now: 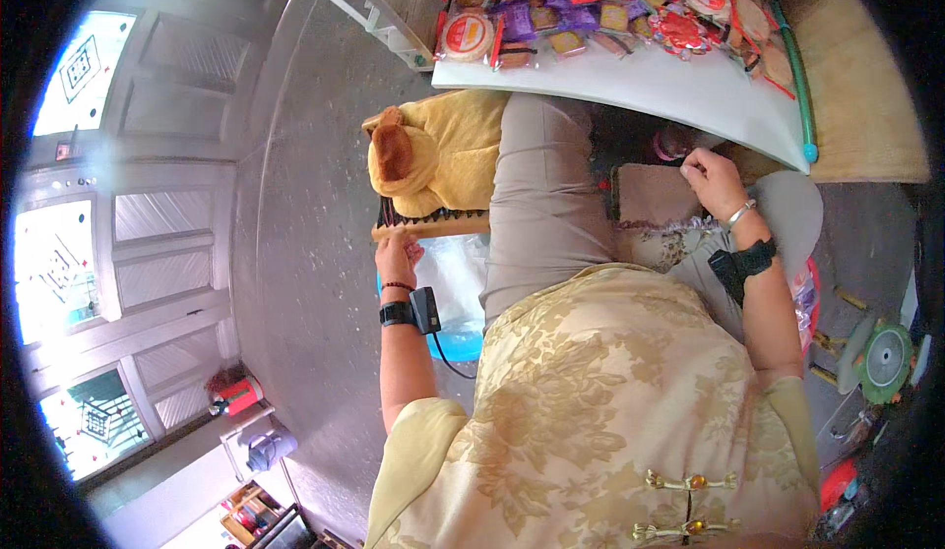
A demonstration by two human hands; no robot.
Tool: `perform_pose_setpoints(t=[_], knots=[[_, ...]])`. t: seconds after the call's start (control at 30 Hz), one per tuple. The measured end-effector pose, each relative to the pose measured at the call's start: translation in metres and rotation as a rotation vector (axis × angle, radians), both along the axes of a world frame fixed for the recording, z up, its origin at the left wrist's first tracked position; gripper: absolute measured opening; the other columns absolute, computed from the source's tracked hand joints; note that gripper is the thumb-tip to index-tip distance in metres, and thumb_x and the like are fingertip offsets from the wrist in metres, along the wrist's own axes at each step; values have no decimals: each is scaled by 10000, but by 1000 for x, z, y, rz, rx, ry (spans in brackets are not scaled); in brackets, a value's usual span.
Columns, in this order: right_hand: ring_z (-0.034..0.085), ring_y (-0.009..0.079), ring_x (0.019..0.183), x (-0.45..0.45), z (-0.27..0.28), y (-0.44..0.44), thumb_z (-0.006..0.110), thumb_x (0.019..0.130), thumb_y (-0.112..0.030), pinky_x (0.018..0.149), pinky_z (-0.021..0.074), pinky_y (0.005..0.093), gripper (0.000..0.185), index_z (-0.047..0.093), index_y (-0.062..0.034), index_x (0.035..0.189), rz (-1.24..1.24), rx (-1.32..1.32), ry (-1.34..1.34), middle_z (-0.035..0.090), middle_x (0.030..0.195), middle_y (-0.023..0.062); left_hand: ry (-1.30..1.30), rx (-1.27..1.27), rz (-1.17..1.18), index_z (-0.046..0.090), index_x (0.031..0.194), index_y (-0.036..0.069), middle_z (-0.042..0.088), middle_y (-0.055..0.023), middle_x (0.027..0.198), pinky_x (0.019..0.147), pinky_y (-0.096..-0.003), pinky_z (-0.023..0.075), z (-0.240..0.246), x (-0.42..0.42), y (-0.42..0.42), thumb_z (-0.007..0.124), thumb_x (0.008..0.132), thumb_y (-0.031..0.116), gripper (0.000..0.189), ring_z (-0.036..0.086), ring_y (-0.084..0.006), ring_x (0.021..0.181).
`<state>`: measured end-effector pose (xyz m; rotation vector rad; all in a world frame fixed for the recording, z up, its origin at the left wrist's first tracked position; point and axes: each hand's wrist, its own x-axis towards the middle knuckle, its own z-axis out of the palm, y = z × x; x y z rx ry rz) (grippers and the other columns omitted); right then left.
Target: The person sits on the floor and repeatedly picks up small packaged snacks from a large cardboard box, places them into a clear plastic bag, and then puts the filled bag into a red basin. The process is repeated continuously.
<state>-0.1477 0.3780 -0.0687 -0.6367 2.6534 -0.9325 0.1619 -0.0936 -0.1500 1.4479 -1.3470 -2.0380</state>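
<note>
My left hand (399,252), wearing a beaded bracelet and a black wristband with a small box, is at the wooden rail (435,224) of a low corded seat. Its fingers are curled, and whether they grip the rail is unclear. On that seat lies a tan plush cushion (461,150) with a brown-eared animal head. My right hand (712,180), with a silver bangle and a black wristband, has bent fingers beside the edge of a brown cloth pad (653,193). Nothing shows in it, but its fingertips are partly hidden. Both hands are apart, on either side of my lap.
Ahead stands a white tabletop (627,77) with many wrapped round cakes and small packets. A green tube (801,99) runs along its right edge. A blue basin (461,335) holding clear plastic is below the seat. A green-rimmed wheel (884,357) lies right, a red container (240,396) lower left.
</note>
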Motion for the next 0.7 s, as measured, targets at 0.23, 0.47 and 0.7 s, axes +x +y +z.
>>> perform_pose_setpoints(t=[0.23, 0.47, 0.7], knots=[[620, 290, 695, -4, -14, 7, 649, 818, -172, 660, 487, 374, 158, 621, -19, 845, -43, 44, -39, 641, 764, 152, -449, 101, -23, 564, 1026, 37, 634, -111, 838, 512, -364, 526, -133, 74, 11, 662, 811, 210, 293, 592, -227, 596], [627, 304, 705, -4, -18, 7, 654, 810, -187, 660, 489, 391, 175, 627, -16, 839, -63, 114, -63, 642, 748, 155, -768, -400, -313, 563, 1051, -85, 638, -254, 1004, 859, -404, 480, -180, 66, 68, 793, 662, 526, 760, 627, -367, 936], [629, 311, 711, -4, -21, 9, 657, 810, -193, 662, 491, 395, 180, 632, -19, 846, -69, 143, -64, 646, 750, 154, -749, -498, -475, 639, 908, -47, 656, -134, 728, 488, -358, 519, -228, 79, 54, 667, 844, 331, 384, 633, -242, 568]])
